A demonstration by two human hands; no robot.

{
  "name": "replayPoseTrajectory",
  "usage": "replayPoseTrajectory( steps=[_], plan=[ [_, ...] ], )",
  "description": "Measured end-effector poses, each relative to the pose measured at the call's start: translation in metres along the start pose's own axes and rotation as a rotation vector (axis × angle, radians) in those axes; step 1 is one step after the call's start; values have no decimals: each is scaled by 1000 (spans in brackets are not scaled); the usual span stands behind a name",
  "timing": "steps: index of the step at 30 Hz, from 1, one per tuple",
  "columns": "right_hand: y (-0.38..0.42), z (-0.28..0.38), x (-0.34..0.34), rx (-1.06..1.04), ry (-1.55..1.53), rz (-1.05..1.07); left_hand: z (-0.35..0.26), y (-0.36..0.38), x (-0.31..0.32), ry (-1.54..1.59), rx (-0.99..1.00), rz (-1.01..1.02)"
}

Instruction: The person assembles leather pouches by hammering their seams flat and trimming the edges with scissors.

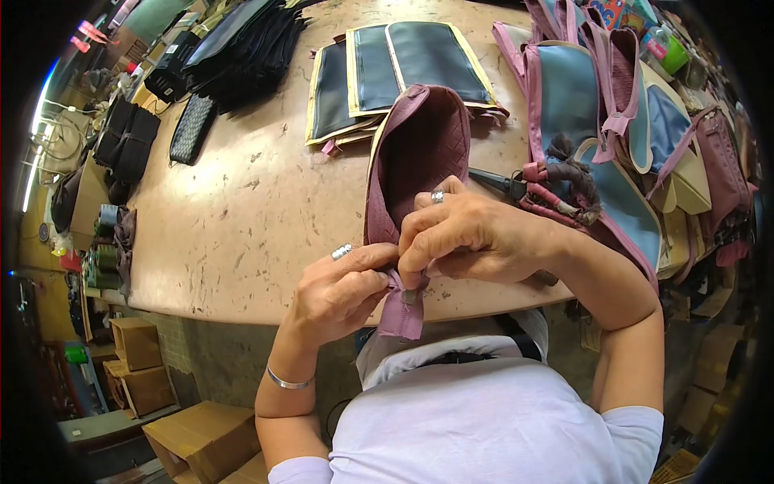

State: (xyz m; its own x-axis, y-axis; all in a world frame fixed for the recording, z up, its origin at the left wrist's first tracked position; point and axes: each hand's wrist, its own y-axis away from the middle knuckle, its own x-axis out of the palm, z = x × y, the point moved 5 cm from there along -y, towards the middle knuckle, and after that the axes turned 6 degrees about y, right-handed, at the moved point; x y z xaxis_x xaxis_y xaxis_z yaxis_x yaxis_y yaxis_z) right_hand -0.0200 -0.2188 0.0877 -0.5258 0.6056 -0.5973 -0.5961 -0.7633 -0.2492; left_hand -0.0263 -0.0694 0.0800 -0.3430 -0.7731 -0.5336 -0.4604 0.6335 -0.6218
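Observation:
A mauve fabric pouch (427, 133) stands open-mouthed near the table's front edge, its quilted inside showing. At its lower end a mauve zipper tape end (401, 316) hangs over the edge. My left hand (334, 294) pinches the pouch's lower end from the left, thumb and fingers closed on it. From the right, my right hand (463, 234) has its fingers closed on the same spot, with the fingertips close to the left ones. Scissors (532, 189) with cloth-wrapped handles lie just right of the pouch, partly behind my right hand.
Dark panels with yellow edging (419, 68) lie behind the pouch. Blue and mauve bag pieces (564, 89) are heaped at the right. A stack of black sheets (242, 56) and a dark textured case (193, 129) lie back left. Cardboard boxes (201, 440) stand below left.

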Motion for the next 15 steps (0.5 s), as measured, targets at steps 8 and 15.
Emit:
replayPoseTrajectory(
  steps=[8,15],
  plan=[
    [3,1,1,-60,142,27,4,2,6,17,-47,30],
    [0,1,-2,60,52,-150,-13,3,-3,-60,-92,-24]
  ],
)
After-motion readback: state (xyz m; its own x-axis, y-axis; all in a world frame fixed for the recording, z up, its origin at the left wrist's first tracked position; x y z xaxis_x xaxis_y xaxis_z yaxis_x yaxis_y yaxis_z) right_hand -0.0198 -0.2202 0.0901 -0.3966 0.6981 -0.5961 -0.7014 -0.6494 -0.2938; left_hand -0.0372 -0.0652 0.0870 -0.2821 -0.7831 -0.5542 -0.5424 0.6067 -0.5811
